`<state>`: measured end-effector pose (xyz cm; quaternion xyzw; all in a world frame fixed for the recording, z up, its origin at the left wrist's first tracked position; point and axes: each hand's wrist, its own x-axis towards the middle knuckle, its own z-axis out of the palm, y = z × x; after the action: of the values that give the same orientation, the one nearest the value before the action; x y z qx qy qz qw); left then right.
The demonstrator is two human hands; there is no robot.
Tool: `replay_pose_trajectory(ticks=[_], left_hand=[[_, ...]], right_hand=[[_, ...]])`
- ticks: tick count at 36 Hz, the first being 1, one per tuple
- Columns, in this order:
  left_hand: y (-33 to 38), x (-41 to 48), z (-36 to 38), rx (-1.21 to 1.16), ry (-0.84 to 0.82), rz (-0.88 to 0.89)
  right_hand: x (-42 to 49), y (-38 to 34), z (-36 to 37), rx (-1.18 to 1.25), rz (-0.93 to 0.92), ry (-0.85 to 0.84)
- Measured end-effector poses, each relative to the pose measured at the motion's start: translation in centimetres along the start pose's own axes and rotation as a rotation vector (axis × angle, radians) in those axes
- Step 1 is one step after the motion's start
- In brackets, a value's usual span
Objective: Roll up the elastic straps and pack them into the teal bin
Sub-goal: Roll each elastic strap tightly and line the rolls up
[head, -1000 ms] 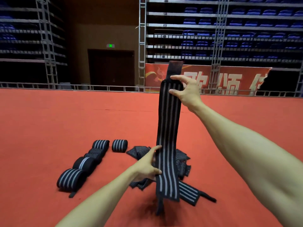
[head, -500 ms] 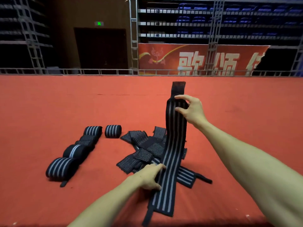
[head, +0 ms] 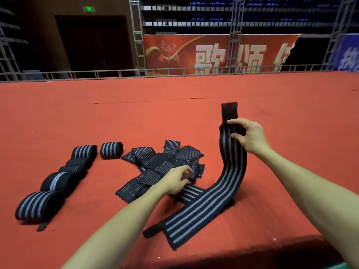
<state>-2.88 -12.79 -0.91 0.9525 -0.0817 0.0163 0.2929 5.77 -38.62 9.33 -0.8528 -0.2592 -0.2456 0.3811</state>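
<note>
- Pinching a long black elastic strap with grey lengthwise stripes [head: 232, 171] near its top end, the right grip [head: 250, 137] sits right of centre in the frame. Its thumb lies on the near face and its fingers curl over the strap's upper edge.
- The strap's plain black tab end [head: 229, 111] stands up above the fingers. Below them the strap hangs in a curve, and its lower part lies flat on the red carpeted stage floor [head: 77, 113], running toward the lower centre of the frame (a narrow black tail pokes out at that end).
- The left grip [head: 175, 179] is at centre frame, palm down on a loose pile of unrolled black-and-grey straps [head: 155, 162]. Its fingers are curled and blurred, so I cannot tell whether they hold anything.
- The pile lies just left of the held strap, and one of its straps runs beneath the floor-lying part.
- A row of rolled black-and-grey straps [head: 58, 180] runs from the lower left toward the middle left, with a single separate roll [head: 111, 150] just beside its far end.
- A sliver of teal [head: 343, 265] shows at the bottom right corner, but too little is visible to tell whether it is the bin.
</note>
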Motion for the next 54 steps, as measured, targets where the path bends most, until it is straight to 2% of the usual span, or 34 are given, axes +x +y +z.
replay_pose_trajectory(ticks=[2,7,11,24,32,39,43,49,54], left_hand=[[0.4,0.8,0.8,0.001,-0.033,0.020],[1.3,2.0,2.6,0.072,-0.238,0.108],[1.6,2.4,3.5,0.109,-0.343,0.147],[1.9,3.1,3.3,0.229,-0.320,0.225],[3.2,2.7,0.6,0.255,-0.448,0.262],[2.6,2.5,-3.3,0.174,-0.422,0.268],[1.8,2.3,-5.4,0.107,-0.301,0.241],[1.9,1.0,-9.7,-0.186,0.083,0.246],[2.3,0.2,-14.4,-0.388,0.340,0.238]], right_hand=[[-0.8,1.5,-1.1,-0.020,0.032,-0.005],[-2.4,4.4,-3.5,-0.061,0.100,0.007],[-3.3,5.4,-3.7,-0.080,0.096,0.023],[-4.3,5.7,-2.8,-0.038,0.132,-0.010],[-4.7,5.8,-3.2,0.025,0.181,0.033],[-4.5,5.5,-2.6,0.062,0.184,0.041],[-4.2,4.7,-2.2,0.092,0.186,0.035],[-2.6,2.3,-1.7,0.142,0.152,0.036],[-0.2,-0.7,-1.5,0.206,0.095,0.057]])
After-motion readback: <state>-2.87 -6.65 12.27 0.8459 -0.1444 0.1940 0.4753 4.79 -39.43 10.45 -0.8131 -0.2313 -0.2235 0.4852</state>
